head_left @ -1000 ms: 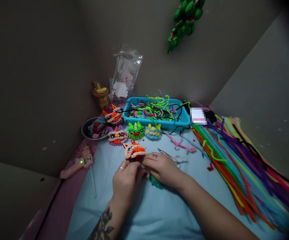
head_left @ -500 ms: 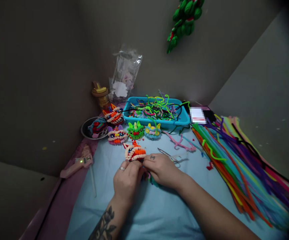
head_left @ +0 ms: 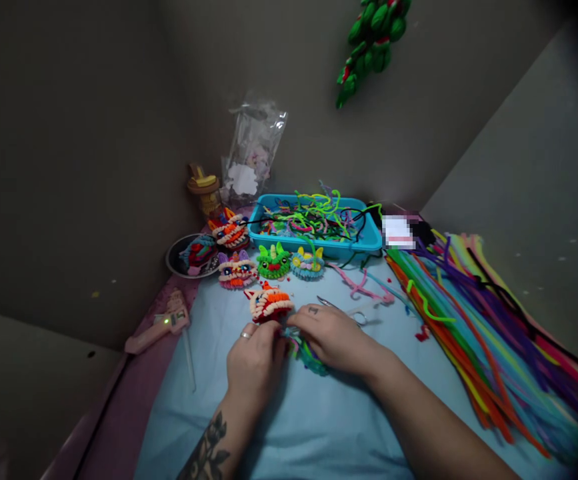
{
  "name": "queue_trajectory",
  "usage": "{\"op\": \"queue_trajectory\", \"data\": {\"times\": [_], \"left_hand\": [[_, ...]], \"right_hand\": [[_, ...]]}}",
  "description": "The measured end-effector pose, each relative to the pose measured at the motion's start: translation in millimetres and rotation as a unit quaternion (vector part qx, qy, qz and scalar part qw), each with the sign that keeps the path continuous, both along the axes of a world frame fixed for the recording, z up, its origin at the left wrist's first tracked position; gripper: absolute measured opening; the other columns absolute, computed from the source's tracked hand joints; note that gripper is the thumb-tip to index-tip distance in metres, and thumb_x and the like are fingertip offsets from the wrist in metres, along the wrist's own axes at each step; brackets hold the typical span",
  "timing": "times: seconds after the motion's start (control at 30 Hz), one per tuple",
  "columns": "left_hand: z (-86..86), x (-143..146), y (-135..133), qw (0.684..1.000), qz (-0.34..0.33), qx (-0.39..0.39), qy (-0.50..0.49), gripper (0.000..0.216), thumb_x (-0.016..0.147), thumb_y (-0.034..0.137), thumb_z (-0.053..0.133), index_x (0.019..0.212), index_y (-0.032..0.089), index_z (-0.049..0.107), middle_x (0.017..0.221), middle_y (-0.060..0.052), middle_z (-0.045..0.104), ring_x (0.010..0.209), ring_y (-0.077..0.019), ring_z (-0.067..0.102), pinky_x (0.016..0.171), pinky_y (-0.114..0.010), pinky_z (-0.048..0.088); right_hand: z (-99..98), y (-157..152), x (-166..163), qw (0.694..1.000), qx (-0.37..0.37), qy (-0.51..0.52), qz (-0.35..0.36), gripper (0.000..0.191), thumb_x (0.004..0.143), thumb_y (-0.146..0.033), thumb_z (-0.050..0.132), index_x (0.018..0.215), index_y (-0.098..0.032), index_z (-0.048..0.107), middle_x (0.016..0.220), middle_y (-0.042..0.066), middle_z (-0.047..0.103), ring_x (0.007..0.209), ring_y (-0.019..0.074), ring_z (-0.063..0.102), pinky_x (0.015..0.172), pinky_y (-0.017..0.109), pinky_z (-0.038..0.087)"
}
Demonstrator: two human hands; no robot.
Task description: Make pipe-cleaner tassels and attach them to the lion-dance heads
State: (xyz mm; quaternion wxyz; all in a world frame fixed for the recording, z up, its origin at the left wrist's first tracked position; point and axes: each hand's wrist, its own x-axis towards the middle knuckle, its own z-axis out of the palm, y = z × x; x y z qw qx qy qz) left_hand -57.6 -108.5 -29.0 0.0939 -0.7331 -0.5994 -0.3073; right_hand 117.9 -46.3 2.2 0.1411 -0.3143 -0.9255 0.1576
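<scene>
My left hand point(head_left: 253, 363) and my right hand point(head_left: 333, 337) meet over the light blue table cover point(head_left: 289, 427), both pinched on a small teal and multicoloured pipe-cleaner piece point(head_left: 305, 352) held between them. Most of that piece is hidden by my fingers. Just beyond my hands lies an orange and white pipe-cleaner figure point(head_left: 269, 302). A pair of scissors point(head_left: 351, 312) lies right behind my right hand.
Finished pipe-cleaner figures point(head_left: 273, 261) sit in a row before a blue tray point(head_left: 319, 248) of cut scraps. A glue gun point(head_left: 161, 327) lies at the left edge. Several long pipe cleaners point(head_left: 473, 320) fan along the right. A dark bowl point(head_left: 176, 265) and a plastic bag point(head_left: 253, 153) stand behind.
My hands have shifted slightly on the small piece, and more of its teal end shows under my right hand. The view has drifted a little.
</scene>
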Motion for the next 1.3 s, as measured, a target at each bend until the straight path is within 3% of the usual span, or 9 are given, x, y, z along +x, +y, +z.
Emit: {"op": "queue_trajectory", "data": {"times": [0.2,0.43,0.57,0.7,0.97,1.3], "left_hand": [[2.3,-1,1,0.999,0.012,-0.032,-0.013,0.010,0.079,0.018,0.062,0.087,0.022,0.060,0.073,-0.001,0.067,0.067,-0.0190,0.062,0.057,-0.028,0.044],[11.5,-4,-1,0.995,-0.037,-0.064,-0.068,0.022,0.081,0.014,0.055,0.102,0.021,0.055,0.089,-0.005,0.069,0.080,-0.0203,0.065,0.067,-0.030,0.050],[16.4,1,5,0.993,-0.059,-0.104,-0.021,0.041,0.077,0.011,0.060,0.116,0.021,0.053,0.101,-0.007,0.071,0.087,-0.0224,0.066,0.069,-0.031,0.052],[15.4,4,9,0.993,-0.039,-0.105,0.037,0.048,0.075,0.007,0.060,0.120,0.022,0.054,0.102,-0.007,0.072,0.089,-0.0234,0.067,0.068,-0.031,0.053],[15.5,-2,8,0.980,-0.040,-0.127,-0.147,0.042,0.084,0.015,0.058,0.123,0.028,0.051,0.106,-0.002,0.070,0.082,-0.0160,0.067,0.068,-0.027,0.053],[5.0,-1,8,0.972,-0.009,-0.117,-0.202,0.032,0.086,0.023,0.057,0.116,0.026,0.051,0.101,-0.002,0.070,0.078,-0.0155,0.067,0.069,-0.028,0.053]], "right_hand": [[6.5,7,15,0.999,-0.026,0.027,-0.039,0.030,0.078,-0.002,0.046,0.095,-0.019,0.062,0.090,0.005,0.064,0.086,0.0181,0.058,0.075,0.028,0.043],[2.3,11,25,0.989,-0.065,0.102,-0.085,0.025,0.086,-0.009,0.044,0.101,-0.018,0.061,0.095,0.007,0.066,0.086,0.0180,0.062,0.077,0.030,0.047],[2.9,9,24,0.988,-0.067,0.104,-0.088,0.023,0.086,-0.010,0.045,0.100,-0.019,0.061,0.094,0.006,0.067,0.087,0.0183,0.062,0.078,0.030,0.047],[1.0,6,20,0.987,-0.077,0.119,-0.070,0.024,0.086,-0.010,0.045,0.103,-0.019,0.060,0.097,0.006,0.066,0.089,0.0181,0.062,0.079,0.030,0.047],[-4.9,0,1,0.966,-0.083,0.236,-0.071,0.020,0.088,-0.011,0.050,0.100,-0.020,0.063,0.096,0.006,0.065,0.093,0.0171,0.061,0.084,0.030,0.048],[-5.6,-4,-1,0.959,-0.055,0.273,-0.057,0.016,0.084,-0.017,0.061,0.098,-0.020,0.066,0.096,0.007,0.063,0.087,0.0169,0.062,0.077,0.029,0.051]]}}
